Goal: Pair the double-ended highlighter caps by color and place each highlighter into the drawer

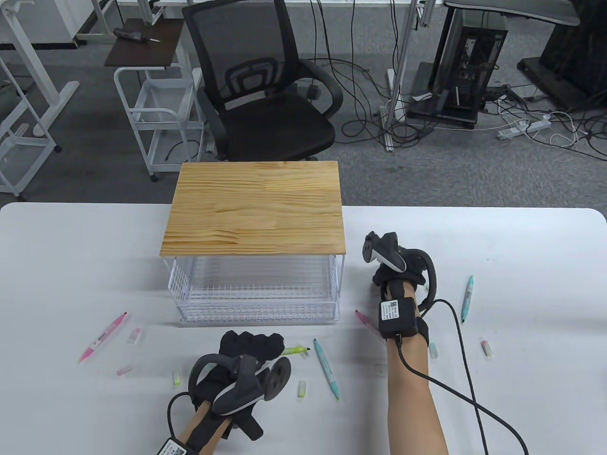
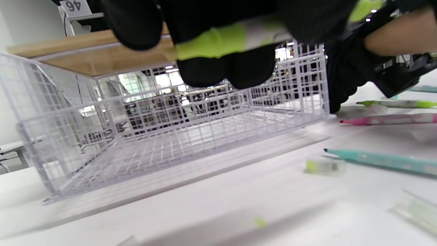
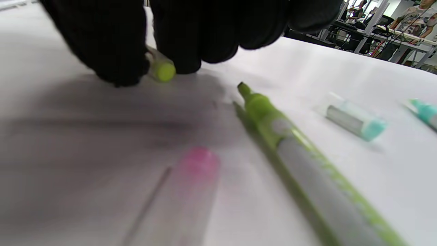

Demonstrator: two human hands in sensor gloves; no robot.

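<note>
My left hand (image 1: 256, 345) grips a yellow-green highlighter (image 2: 218, 42) just in front of the open wire drawer (image 1: 256, 303); its bare tip (image 1: 298, 351) pokes out to the right. My right hand (image 1: 385, 276) is down on the table right of the drawer, its fingertips (image 3: 119, 65) pinching a yellow-green cap (image 3: 161, 70). Beside that hand lie a second green highlighter (image 3: 293, 147) and a pink one (image 1: 363, 318). A teal highlighter (image 1: 327, 369) lies between my hands, another teal one (image 1: 468, 297) at the right, and a pink one (image 1: 103, 336) at the left.
The drawer sits under a wooden top (image 1: 253, 213). Loose caps are scattered on the white table: pink (image 1: 134, 335), pink (image 1: 124, 369), green (image 1: 176, 377), green (image 1: 301, 389), teal (image 1: 433, 350), pink (image 1: 486, 347). An office chair (image 1: 261, 80) stands behind the table.
</note>
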